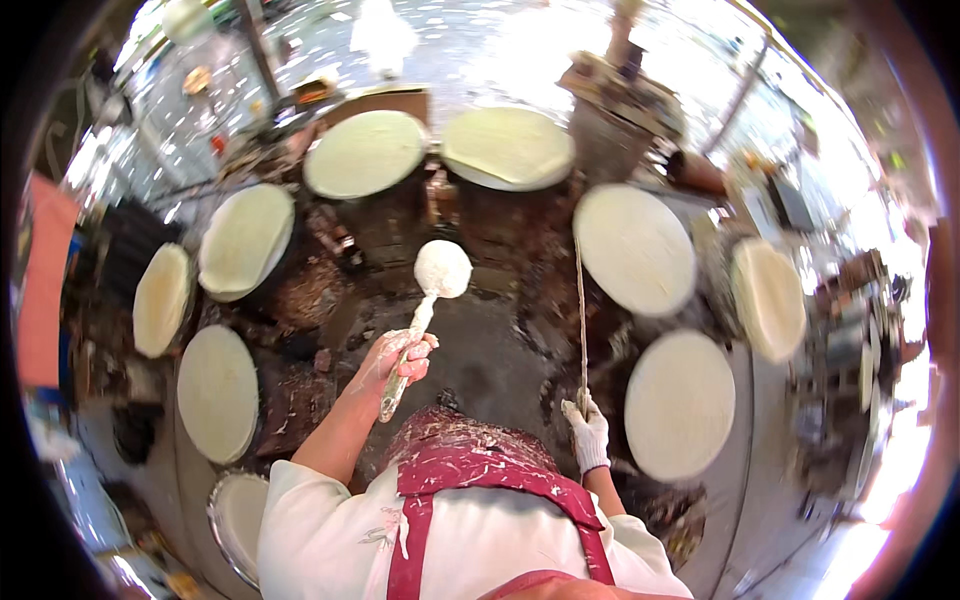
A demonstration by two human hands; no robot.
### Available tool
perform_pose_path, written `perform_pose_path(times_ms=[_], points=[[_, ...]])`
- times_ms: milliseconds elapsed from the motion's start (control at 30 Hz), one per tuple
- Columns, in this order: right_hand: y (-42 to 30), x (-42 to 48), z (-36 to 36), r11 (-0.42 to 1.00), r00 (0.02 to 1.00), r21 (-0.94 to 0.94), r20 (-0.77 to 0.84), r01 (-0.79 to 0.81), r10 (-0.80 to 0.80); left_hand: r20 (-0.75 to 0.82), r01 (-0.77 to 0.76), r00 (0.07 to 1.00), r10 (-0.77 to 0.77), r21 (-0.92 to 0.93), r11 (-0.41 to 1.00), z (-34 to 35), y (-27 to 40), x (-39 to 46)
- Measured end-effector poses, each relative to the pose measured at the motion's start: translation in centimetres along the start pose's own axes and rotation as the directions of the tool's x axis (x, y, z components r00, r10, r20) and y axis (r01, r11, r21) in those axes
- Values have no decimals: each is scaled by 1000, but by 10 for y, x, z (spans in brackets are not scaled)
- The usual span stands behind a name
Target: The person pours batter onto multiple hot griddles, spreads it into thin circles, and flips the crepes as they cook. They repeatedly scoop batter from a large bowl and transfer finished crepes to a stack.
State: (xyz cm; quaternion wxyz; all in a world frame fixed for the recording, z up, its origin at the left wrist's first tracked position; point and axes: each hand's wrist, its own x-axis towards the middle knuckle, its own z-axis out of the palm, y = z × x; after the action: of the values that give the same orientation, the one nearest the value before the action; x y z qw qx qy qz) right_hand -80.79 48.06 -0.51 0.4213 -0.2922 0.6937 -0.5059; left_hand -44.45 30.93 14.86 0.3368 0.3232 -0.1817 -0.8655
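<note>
My bare left hand [401,358] grips the batter-smeared handle of a ladle [420,319]. Thick white batter [443,268] covers its round head, held over the dark floor in front of me. A white knit glove, soiled at the fingers, covers my right hand [587,430]. It is closed around a long thin stick [581,322] that points away from me. The stick's far end reaches the left rim of a round griddle covered by a pale sheet of batter [636,250]. Right of the glove lies another pale round sheet [680,405].
Several more covered griddles curve around me, including a far-left round [366,154], a far-right round [508,148] and a near-left round [217,394]. At lower left stands a metal-rimmed round pan [244,517]. A cluttered stand [619,112] rises behind the griddles.
</note>
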Motion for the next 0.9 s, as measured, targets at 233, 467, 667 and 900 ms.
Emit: perform_pose_path(times_ms=[233, 467, 667, 900], points=[[-133, 155, 189, 522, 930, -770, 290, 367, -226, -194, -203, 965, 179, -114, 972, -53, 119, -39], [-210, 344, 320, 71, 656, -743, 536, 665, -531, -307, -374, 898, 316, -151, 915, -92, 177, -23], [-217, 463, 369, 53, 653, -730, 573, 681, -495, -247, -453, 890, 382, -567, 688, -84, 222, 19], [-303, 506, 368, 218, 712, -699, 562, 681, -421, -156, -403, 849, 505, -808, 429, -69, 257, 68]])
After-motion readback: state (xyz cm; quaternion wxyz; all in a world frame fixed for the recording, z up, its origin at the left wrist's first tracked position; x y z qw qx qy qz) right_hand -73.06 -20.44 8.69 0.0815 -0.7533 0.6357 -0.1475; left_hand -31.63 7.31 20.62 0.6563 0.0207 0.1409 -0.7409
